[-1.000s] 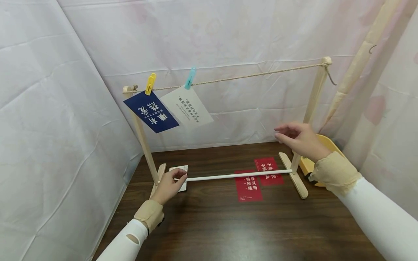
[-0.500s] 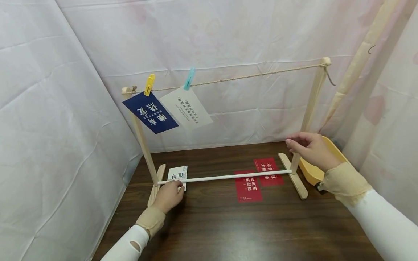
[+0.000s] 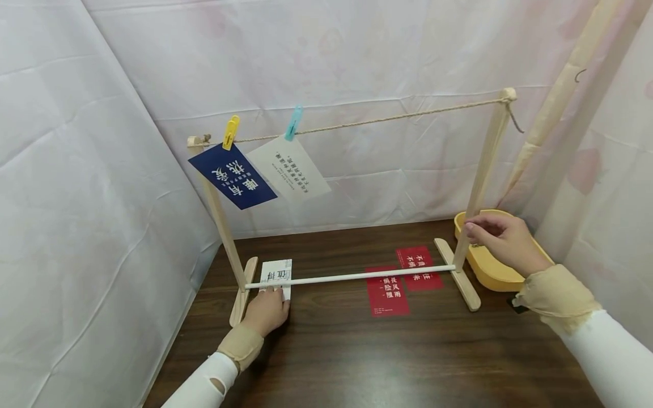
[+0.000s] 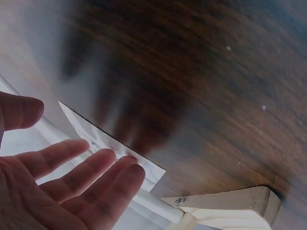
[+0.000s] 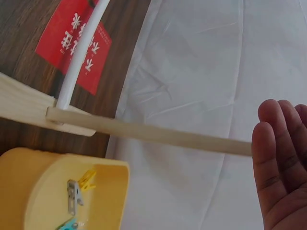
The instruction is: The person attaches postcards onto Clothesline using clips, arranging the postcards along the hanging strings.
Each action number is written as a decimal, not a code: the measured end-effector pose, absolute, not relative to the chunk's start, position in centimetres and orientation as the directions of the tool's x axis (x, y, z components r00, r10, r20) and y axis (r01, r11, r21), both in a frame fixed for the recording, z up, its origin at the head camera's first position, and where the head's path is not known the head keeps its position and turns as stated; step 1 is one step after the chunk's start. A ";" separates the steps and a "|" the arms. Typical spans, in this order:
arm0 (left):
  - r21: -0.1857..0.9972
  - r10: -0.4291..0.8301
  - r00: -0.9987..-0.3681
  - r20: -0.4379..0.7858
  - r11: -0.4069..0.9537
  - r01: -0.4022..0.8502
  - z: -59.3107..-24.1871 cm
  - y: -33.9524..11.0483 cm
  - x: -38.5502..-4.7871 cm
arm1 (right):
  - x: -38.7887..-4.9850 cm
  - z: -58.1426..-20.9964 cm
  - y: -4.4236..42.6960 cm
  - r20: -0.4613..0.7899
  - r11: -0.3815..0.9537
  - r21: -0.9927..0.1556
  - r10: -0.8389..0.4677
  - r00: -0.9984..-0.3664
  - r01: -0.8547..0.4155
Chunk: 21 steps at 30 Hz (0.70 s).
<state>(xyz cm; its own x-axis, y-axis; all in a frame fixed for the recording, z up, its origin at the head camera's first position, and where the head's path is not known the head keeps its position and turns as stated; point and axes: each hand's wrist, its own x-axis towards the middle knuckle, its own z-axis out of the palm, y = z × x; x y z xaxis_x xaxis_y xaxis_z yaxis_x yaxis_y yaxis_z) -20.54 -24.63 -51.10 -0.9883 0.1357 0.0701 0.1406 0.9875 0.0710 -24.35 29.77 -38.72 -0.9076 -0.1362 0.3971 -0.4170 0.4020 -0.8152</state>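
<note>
My left hand (image 3: 266, 311) is at the near edge of a white card (image 3: 276, 272) lying under the rack's white rod (image 3: 352, 276). In the left wrist view its fingers (image 4: 108, 170) are loosely extended over the card (image 4: 112, 143); whether they touch it I cannot tell. By the right wooden post (image 3: 482, 175), above a yellow bin (image 3: 492, 266), my right hand (image 3: 507, 238) holds nothing. Clothespins lie in that bin, among them a grey clothespin (image 5: 73, 196) and a yellow clothespin (image 5: 87, 181).
A twine line (image 3: 382, 120) spans the posts. From it hang a dark blue card (image 3: 232, 175) under a yellow clothespin (image 3: 230, 133) and a white card (image 3: 293, 170) under a blue clothespin (image 3: 293, 123). Two red cards (image 3: 388, 300) lie near the right foot (image 3: 461, 283).
My left hand has drawn back from over the small white card to its near edge, uncovering its print. My right hand has moved right and down toward the yellow bin.
</note>
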 end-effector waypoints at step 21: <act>0.106 0.403 -0.914 0.046 0.908 0.406 -51.0 -22.7 -20.2 | -24.8 -40.2 33.9 0.304 0.554 -0.779 -0.076 -0.950 -0.294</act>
